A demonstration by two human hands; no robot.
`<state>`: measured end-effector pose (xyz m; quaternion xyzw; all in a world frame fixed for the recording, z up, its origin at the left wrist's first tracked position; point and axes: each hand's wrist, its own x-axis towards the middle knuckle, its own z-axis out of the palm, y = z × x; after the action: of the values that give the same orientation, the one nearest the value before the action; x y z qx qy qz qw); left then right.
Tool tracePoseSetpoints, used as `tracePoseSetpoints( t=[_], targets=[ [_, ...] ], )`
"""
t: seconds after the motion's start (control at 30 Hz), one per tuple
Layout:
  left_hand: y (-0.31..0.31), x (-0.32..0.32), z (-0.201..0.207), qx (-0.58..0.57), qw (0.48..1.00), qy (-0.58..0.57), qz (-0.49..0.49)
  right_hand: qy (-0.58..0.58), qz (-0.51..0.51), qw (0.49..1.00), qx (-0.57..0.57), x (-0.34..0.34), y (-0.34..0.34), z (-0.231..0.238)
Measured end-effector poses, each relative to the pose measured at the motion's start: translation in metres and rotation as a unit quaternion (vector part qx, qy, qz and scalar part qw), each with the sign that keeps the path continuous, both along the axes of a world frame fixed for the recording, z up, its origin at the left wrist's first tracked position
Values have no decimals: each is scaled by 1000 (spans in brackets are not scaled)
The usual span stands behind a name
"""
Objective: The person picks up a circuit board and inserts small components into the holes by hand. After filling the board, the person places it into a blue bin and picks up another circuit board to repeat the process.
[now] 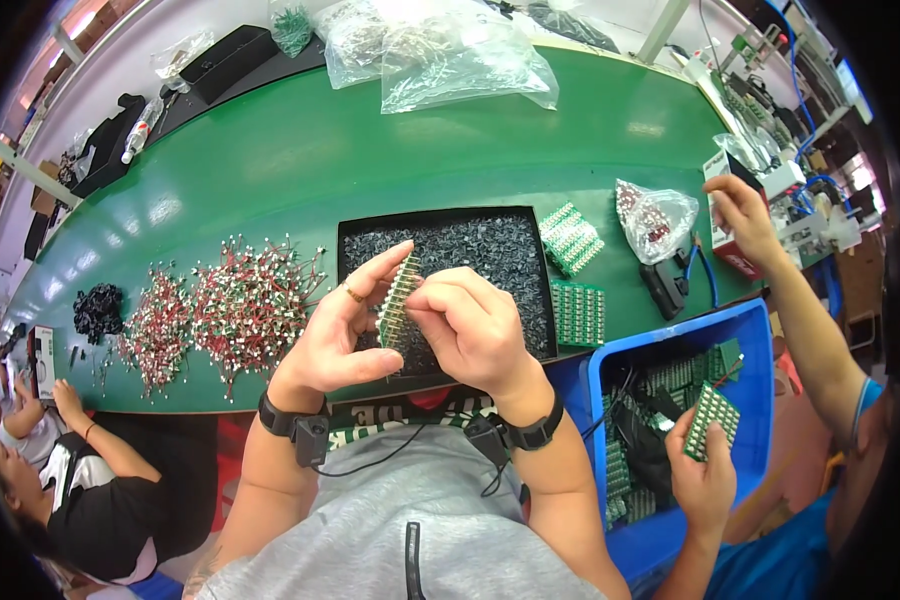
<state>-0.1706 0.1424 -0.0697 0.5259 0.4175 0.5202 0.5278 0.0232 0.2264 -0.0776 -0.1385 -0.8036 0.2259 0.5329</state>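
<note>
One board [402,292]: left fingers [378,265] hold, right [478,335] perhaps.

Bright, even indoor light in a round fisheye frame.
Pale glare spots the green desk [300,150] and highlights crease the clear plastic bag [460,70]; the held circuit board [399,298] looks fairly sharp, while outer edges bend, soften and sink into black corners.

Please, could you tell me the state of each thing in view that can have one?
Green circuit board: tilted, held in the left hand
Right hand: curled, close to that board
Black rectangular tray: open, filled with small dark pieces
Blue plastic bin: open, holding green boards
Red wires with white connectors: loose, heaped
</note>
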Motion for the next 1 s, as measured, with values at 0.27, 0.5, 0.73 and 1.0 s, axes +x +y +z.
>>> tracePoseSetpoints(
  t=[0.27,0.5,0.73,1.0],
  targets=[
    [1,-1,-6,47,999,3,-12,-15,2,1000,-24,0,-3,-2],
    [1,-2,-7,55,998,-31,-22,-3,-24,999,-29,-2,-2,-2],
    [1,-3,-4,34,998,-37,-44,4,-7,1000,-23,-2,1,-2],
    [0,0,-7,49,998,-36,-23,-20,-9,999,-46,-1,-1,0]
  ],
)
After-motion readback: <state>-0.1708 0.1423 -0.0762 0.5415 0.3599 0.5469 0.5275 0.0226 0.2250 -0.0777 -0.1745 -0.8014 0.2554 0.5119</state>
